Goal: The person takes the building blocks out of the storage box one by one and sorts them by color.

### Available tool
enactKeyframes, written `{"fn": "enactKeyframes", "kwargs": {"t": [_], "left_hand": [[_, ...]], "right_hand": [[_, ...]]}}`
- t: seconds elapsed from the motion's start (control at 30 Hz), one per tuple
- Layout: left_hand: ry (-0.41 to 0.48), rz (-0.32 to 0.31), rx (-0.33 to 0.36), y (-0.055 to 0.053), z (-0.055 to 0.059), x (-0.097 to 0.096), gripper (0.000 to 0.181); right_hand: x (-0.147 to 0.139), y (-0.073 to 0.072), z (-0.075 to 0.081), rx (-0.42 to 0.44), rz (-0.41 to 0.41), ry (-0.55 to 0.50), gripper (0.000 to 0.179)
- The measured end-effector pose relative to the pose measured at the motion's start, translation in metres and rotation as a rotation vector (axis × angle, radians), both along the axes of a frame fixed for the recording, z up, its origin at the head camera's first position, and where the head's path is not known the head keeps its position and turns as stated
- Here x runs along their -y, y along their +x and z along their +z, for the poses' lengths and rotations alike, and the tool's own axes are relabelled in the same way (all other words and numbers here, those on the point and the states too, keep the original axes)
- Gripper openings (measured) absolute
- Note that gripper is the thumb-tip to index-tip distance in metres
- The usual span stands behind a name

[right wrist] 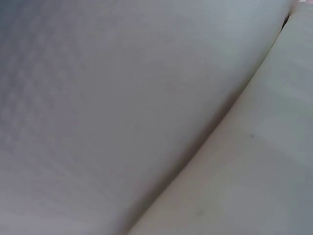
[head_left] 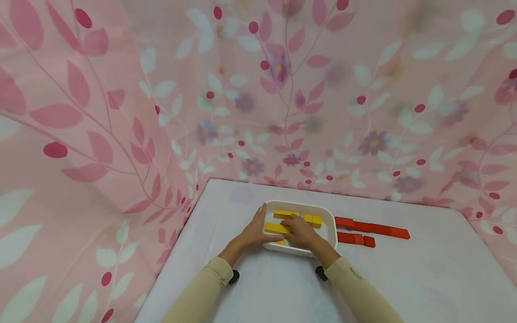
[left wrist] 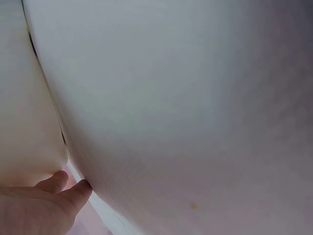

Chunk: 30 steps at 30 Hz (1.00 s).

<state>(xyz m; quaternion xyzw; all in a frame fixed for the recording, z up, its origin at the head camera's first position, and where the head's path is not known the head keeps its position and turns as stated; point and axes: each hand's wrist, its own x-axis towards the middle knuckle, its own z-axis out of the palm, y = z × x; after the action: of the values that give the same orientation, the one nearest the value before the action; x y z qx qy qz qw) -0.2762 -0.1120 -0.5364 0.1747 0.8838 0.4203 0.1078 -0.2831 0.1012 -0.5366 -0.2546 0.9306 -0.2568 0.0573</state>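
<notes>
Pink cloth (head_left: 323, 112) with a leaf-and-flower print stands behind and to the sides of a white-covered tabletop (head_left: 404, 269); on it sits a white tray (head_left: 292, 250) with yellow blocks inside, some partly covered by the hands; the left hand (head_left: 253, 229) lies along the tray's left end, fingers fairly straight against the rim, thumb stretched across the near left corner, over a small yellow block (head_left: 281, 242) that shows only in part; the right hand (head_left: 302, 231) reaches into the tray, fingers bent, tips at the right end of a long yellow block (head_left: 275, 228); whether they pinch it I cannot tell, since the knuckles hide the contact; beyond lie another long yellow block (head_left: 284, 214) and a shorter pair (head_left: 313, 220); to the right run two rows of red blocks (head_left: 371, 227), their near ends close against the tray; lettering on the right sleeve (head_left: 359, 282) is too small to read; both wrist views are mostly blurred pale surfaces.
</notes>
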Motion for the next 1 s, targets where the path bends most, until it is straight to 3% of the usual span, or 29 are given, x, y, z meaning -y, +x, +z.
{"fn": "enactKeyframes", "kwargs": {"t": [0.3,0.57,0.7,0.87,1.0], "left_hand": [[-0.025,0.005,0.044,0.009,-0.003,0.002,0.131],[-0.037,0.019,0.051,0.001,0.007,-0.001,0.131],[-0.012,0.031,0.028,-0.006,0.010,0.000,0.131],[-0.037,0.035,0.050,-0.004,0.002,0.003,0.132],[-0.027,0.030,0.064,0.001,-0.002,0.000,0.132]], "right_hand": [[0.001,0.007,-0.010,0.006,0.007,-0.010,0.031],[0.000,-0.004,0.001,0.016,-0.012,0.038,0.033],[0.001,-0.009,0.008,0.010,-0.052,0.011,0.033],[0.002,-0.004,0.005,0.017,-0.022,0.001,0.031],[-0.001,0.000,0.001,-0.037,-0.064,-0.018,0.032]]}}
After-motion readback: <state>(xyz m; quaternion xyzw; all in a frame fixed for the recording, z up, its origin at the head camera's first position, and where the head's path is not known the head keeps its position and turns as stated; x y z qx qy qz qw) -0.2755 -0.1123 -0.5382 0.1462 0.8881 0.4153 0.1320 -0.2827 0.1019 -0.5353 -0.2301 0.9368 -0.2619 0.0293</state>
